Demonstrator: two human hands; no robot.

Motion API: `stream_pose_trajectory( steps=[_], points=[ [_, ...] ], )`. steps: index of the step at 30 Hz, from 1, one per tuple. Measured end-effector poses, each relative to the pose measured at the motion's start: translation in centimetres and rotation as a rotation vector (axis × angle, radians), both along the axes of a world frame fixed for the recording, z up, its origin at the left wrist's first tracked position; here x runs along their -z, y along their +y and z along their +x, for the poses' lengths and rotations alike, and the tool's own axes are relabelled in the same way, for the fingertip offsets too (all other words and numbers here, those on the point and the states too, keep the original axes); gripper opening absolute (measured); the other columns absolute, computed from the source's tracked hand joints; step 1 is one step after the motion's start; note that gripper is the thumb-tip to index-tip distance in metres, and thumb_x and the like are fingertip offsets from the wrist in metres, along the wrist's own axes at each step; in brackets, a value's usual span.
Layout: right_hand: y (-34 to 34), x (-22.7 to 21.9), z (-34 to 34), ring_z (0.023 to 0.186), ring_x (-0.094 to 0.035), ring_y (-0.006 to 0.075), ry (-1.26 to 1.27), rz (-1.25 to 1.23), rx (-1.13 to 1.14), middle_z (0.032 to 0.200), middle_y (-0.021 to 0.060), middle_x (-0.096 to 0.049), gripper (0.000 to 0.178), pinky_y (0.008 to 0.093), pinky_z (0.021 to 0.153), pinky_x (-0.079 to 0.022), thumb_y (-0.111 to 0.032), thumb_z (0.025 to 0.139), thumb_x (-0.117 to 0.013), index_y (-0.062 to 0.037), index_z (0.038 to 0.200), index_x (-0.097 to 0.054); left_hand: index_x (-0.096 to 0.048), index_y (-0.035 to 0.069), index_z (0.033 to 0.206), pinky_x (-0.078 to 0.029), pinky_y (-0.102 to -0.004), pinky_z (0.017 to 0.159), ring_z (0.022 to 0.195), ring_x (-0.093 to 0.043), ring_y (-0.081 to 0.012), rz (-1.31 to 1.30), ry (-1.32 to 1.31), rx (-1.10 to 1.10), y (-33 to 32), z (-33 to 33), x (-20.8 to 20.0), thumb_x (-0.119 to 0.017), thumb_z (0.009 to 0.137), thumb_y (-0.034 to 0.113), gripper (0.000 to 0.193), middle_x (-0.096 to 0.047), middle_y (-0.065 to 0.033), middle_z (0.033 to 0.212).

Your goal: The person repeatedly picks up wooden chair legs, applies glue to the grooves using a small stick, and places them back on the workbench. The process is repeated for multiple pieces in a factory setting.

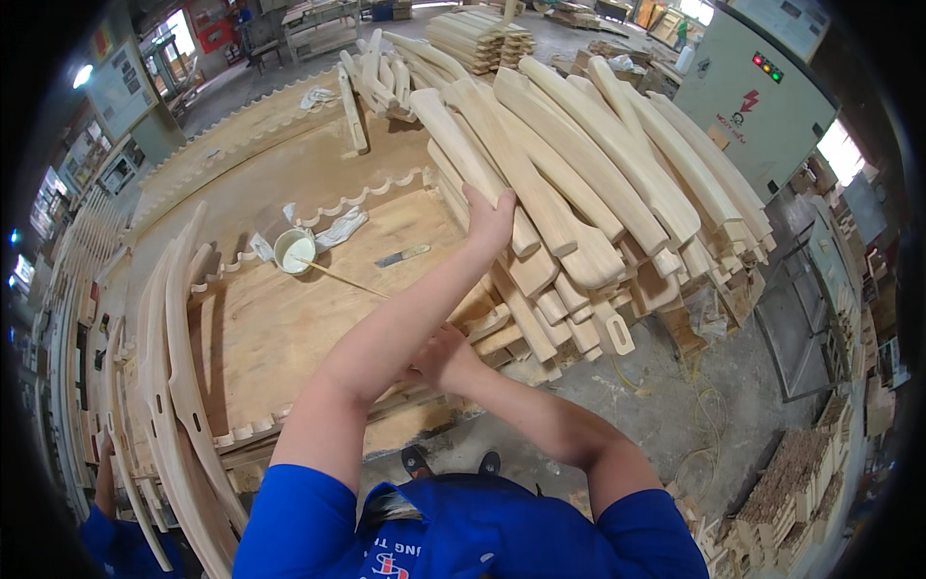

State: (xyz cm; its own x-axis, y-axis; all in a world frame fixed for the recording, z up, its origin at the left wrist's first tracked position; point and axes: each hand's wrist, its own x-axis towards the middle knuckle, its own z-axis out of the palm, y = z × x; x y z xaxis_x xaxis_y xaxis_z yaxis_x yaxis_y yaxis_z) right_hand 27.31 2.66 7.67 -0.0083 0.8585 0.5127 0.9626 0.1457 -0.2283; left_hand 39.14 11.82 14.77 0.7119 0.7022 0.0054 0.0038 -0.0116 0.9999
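The left hand (490, 220) was on a pale wood bar (453, 140), close to its near end, and seemed to be grasping it, with the thumb laid over the wood. The right hand (444, 355) was nearer, tucked partly under the left arm, so I cannot tell if it held a thing or was let go.

The bar lay on the left side of the big pile (598, 183), at the far right of the table (280, 338). Other bars lay just beside it on the right, and more were under it.

To move a bar like this well, I think it was best to hold it tight and lift it up a bit first, so it would not rub the others. A hold so close to one end might have let the far end dip, so a second hand near the middle would have helped. It also seemed wise to go slowly, since the pile could slip, and to keep clear of the pot (293, 251) and its stick on the left.

The bar was long, and its long way ran from far left to near right. One round end pointed far and left; the other pointed near and right.
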Motion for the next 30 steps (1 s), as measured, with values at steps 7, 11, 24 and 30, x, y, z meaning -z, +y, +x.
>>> stream_pose_trajectory(
  steps=[7, 11, 24, 30],
  points=[
    [1.1, -1.5, 0.9, 0.092, -0.063, 0.0261, 0.023, -0.275, -0.095, 0.102, 0.0090, -0.065, 0.044, 0.0376, 0.074, -0.053, -0.048, 0.079, -0.064, -0.0067, 0.095, -0.067, 0.005, -0.009, 0.142, -0.032, -0.0349, 0.106, 0.128, -0.038, -0.0367, -0.010, -0.056, 0.018, 0.6, -0.7, 0.2, -0.052, 0.089, 0.034, 0.089, -0.032, -0.0312, 0.139],
    [-1.1, -1.3, 1.4, 0.077, -0.064, 0.0264, -0.054, -0.118, -0.164, 0.091, 0.0084, -0.064, 0.045, 0.0372, 0.066, -0.053, -0.050, 0.077, -0.064, -0.0059, 0.087, -0.065, 0.005, -0.009, 0.142, -0.033, -0.0345, 0.105, 0.128, -0.039, -0.0357, -0.006, -0.164, 0.041, 1.3, -1.2, 0.7, -0.052, 0.089, 0.035, 0.090, -0.032, -0.0308, 0.140],
    [-4.7, -8.1, 2.6, 0.073, -0.062, 0.0261, -0.031, -0.181, -0.102, 0.076, 0.0093, -0.061, 0.022, 0.0387, 0.061, -0.050, -0.031, 0.082, -0.061, -0.0092, 0.077, -0.062, 0.002, -0.015, 0.140, -0.026, -0.0334, 0.109, 0.133, -0.032, -0.0369, 0.066, -0.094, -0.043, 2.6, -0.9, 0.6, -0.055, 0.087, 0.038, 0.094, -0.025, -0.0326, 0.143],
    [-4.3, -15.9, 11.2, 0.083, -0.059, 0.0270, -0.191, 0.244, 0.595, 0.092, 0.0096, -0.059, 0.022, 0.0414, 0.066, -0.050, -0.027, 0.082, -0.062, -0.0079, 0.092, -0.058, -0.003, -0.016, 0.140, -0.023, -0.0347, 0.111, 0.134, -0.029, -0.0395, -0.024, -0.101, 0.040, 2.0, -0.9, 1.4, -0.057, 0.084, 0.041, 0.096, -0.023, -0.0340, 0.144]
  ],
)
